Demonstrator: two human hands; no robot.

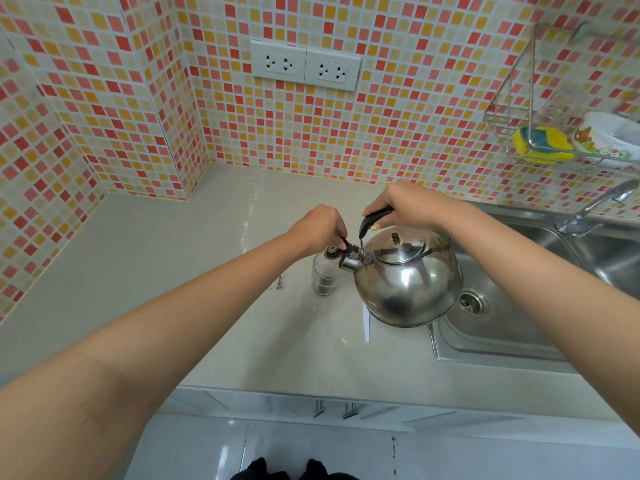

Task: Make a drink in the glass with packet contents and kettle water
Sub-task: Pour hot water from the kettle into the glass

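Step in hand: the pour is judged to be about to begin; no stream of water can be made out, and the glass appears to hold only dark granules at its bottom.

Kettle: a steel whistling kettle (408, 282) is held tilted, its base apparently lifted over the edge where the tabletop (173, 271) meets the sink (502, 327).

Right hand: the right hand (412, 206) is closed around the black kettle handle (375, 216), with the fingers wrapped under it.

Left hand: the left hand (320, 228) is pinched on the lever of the spout cap (334, 251), which is seen swung up and off the spout (349, 262).

Glass: a small clear glass (325, 277) stands upright on the tabletop, just left of the kettle body and directly below the spout.

Deciding relation: the spout's axis is aimed left and slightly down, from the kettle body toward the glass; its mouth lies over the right part of the glass rim, not clearly over the middle. The left hand is the nearer to the glass, just above it.

Next move, as judged: more tilt toward the left would be needed from the right hand while the cap is kept lifted.

Risk: a narrow glass and a wide spout are involved, so spilling on the tabletop is considered likely if the tilt is rushed; steam near the left fingers is possible.
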